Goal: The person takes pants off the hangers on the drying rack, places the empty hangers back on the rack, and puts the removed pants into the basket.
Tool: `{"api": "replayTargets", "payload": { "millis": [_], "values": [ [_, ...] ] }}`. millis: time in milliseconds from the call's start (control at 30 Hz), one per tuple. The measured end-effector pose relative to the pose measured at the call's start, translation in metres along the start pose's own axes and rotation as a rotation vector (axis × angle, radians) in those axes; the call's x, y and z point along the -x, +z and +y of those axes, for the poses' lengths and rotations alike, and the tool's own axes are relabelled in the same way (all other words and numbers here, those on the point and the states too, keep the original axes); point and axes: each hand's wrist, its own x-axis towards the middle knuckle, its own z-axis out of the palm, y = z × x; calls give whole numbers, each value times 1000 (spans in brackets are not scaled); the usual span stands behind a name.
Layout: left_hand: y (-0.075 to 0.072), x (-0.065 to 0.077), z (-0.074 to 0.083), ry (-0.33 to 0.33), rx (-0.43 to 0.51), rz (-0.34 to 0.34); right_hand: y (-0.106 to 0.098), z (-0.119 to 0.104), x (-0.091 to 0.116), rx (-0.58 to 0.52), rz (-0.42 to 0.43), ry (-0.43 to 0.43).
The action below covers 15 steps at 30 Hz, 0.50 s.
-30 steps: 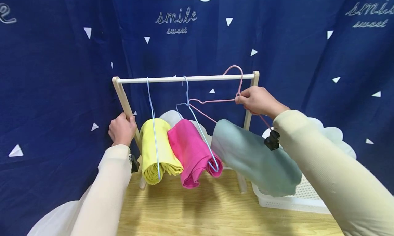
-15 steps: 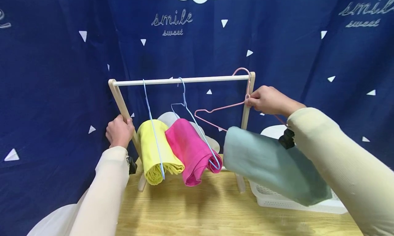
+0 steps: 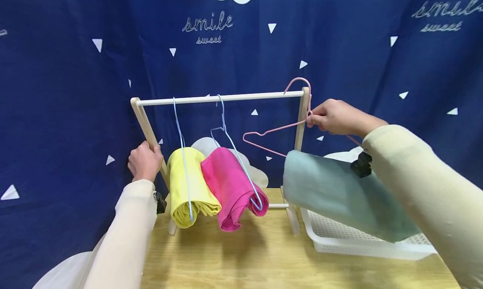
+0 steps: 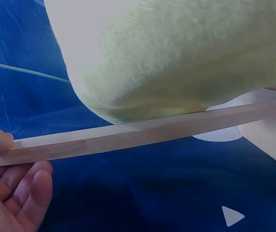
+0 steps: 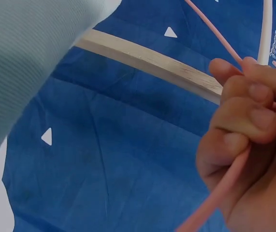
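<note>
Grey-green cloth roll (image 3: 339, 192) on its pink hanger (image 3: 283, 127), in front of and right of the rack (image 3: 302, 134). My right hand (image 3: 337, 116) pinches the hanger's neck; my left hand (image 3: 145, 161) grips the rack's left post (image 3: 145, 125). Hook at the rack's bar (image 3: 256, 97); contact unclear. Likely step: working the hook there. Next calls for a steady rack.

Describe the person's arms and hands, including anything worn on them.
Long, pale cream fabric sleeves cover both arms to the wrists. A small, black, boxy device sits at each wrist. The left hand and right hand are ungloved.
</note>
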Motion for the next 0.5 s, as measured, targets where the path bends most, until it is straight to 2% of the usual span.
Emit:
{"api": "replayTargets", "payload": {
  "millis": [267,500],
  "values": [
    [0,0,-3,10,18,2,-2,7,16,-21,-124,2],
    [2,-1,-3,18,14,13,0,17,26,12,-227,-24]
  ]
}}
